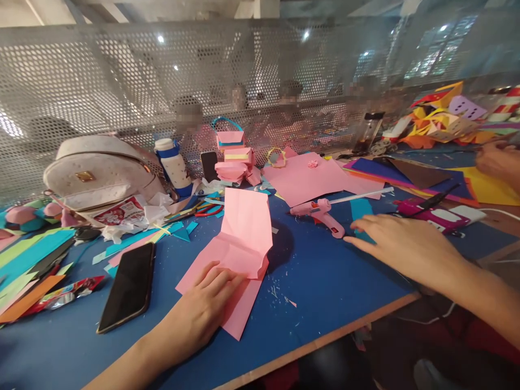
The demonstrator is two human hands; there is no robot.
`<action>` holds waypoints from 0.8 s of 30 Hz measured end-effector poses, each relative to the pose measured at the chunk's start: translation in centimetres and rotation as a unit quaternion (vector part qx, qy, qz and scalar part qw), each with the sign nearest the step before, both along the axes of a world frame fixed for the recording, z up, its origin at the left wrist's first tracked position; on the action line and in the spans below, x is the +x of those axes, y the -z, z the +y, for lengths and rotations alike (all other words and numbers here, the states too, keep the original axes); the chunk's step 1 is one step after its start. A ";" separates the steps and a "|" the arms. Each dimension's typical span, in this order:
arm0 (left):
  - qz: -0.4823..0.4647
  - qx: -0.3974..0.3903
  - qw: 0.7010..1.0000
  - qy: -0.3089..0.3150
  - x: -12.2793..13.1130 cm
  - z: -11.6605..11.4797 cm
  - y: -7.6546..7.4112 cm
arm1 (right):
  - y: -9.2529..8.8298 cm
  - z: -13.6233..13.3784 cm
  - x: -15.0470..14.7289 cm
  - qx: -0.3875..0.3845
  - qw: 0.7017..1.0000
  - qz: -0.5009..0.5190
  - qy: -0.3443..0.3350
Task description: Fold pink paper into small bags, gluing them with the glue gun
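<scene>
Pink folded paper (246,222) sits mid-tabletop (325,319), one panel standing up and leaning back, the rest lying low toward the near edge. Left hand (209,303) is on the lower part: fingers together, slightly bent, laid over the paper from above. No closed grip visible; it's resting or pressing, can't tell how hard. Thumb mostly hidden.

Right hand (394,238) is spread, palm down, thumb apart from the fingers, nothing visibly in its grasp. Thumb tip is right by the handle end of the pink glue gun (323,214); can't tell if they touch. Fingers overlap the near end of a blue paper strip (361,208). Glue gun lies on its side, nozzle to the left, clear glue stick (361,194) poking out the back.

Beyond the gun: pink sheets (303,181) with a small paper flower (312,164) on top. Magenta device (433,215) to the right, next to a white adapter. Left side: black phone (128,287) flat on the tabletop, backpack (101,162) and white-blue bottle (174,165) behind it. Small scraps (276,292) scattered just right of the folded paper. Another person's hand (499,165) at far right, near yellow paper (489,187).
</scene>
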State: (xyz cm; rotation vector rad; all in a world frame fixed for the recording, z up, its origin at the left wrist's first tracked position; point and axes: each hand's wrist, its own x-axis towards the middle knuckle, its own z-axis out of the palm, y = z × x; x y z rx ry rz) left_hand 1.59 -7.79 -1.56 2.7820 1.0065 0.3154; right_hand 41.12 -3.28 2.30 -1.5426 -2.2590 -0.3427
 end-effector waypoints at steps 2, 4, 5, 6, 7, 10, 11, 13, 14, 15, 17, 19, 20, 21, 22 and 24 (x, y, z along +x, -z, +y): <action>0.033 0.016 0.999 -0.002 0.4 0.0 -0.1 | -0.7 -1.9 -1.6 -0.033 0.998 -0.051 -0.019; 0.061 0.029 0.998 -0.002 0.7 0.0 -0.2 | -1.0 -3.0 -3.6 -0.096 0.988 -0.035 -0.115; 0.072 0.033 0.997 -0.004 0.9 0.0 -0.2 | -1.0 -3.0 -4.6 -0.118 0.981 -0.026 -0.154; 0.081 0.035 0.996 -0.008 1.0 0.0 -0.3 | -0.8 -2.8 -5.5 -0.123 0.974 -0.019 -0.187; 0.086 0.035 0.996 -0.012 1.2 0.0 -0.3 | -0.5 -2.3 -6.3 -0.116 0.970 -0.013 -0.211; 0.090 0.035 0.995 -0.014 1.4 -0.1 -0.4 | 1.0 -0.2 -8.3 -0.107 0.958 0.008 -0.265; 0.090 0.034 0.995 -0.014 1.4 -0.1 -0.4 | 1.4 0.4 -8.8 -0.105 0.953 0.015 -0.284; 0.090 0.033 0.995 -0.014 1.5 -0.1 -0.4 | 1.9 1.4 -9.8 -0.108 0.944 0.030 -0.310; 0.090 0.033 0.995 -0.014 1.5 0.0 -0.4 | 1.9 1.7 -10.2 -0.106 0.941 0.041 -0.319; 0.088 0.033 0.995 -0.013 1.6 0.0 -0.4 | 1.9 1.9 -10.6 -0.104 0.937 0.055 -0.329; 0.080 0.035 0.996 -0.009 1.8 0.2 -0.5 | 1.6 2.1 -11.2 -0.103 0.927 0.093 -0.349; 0.070 0.034 0.997 -0.002 2.0 0.4 -0.6 | 1.5 2.2 -11.6 -0.112 0.915 0.141 -0.361; 0.067 0.032 0.997 0.002 2.2 0.4 -0.6 | 1.6 2.3 -11.7 -0.120 0.910 0.163 -0.363; 0.065 0.030 0.997 0.006 2.3 0.5 -0.6 | 1.8 2.3 -11.8 -0.130 0.905 0.181 -0.361; 0.063 0.029 0.998 0.011 2.4 0.6 -0.6 | 2.0 2.4 -11.8 -0.140 0.902 0.195 -0.359; 0.053 0.031 0.998 0.016 2.5 0.7 -0.5 | 2.6 2.6 -11.9 -0.156 0.896 0.213 -0.358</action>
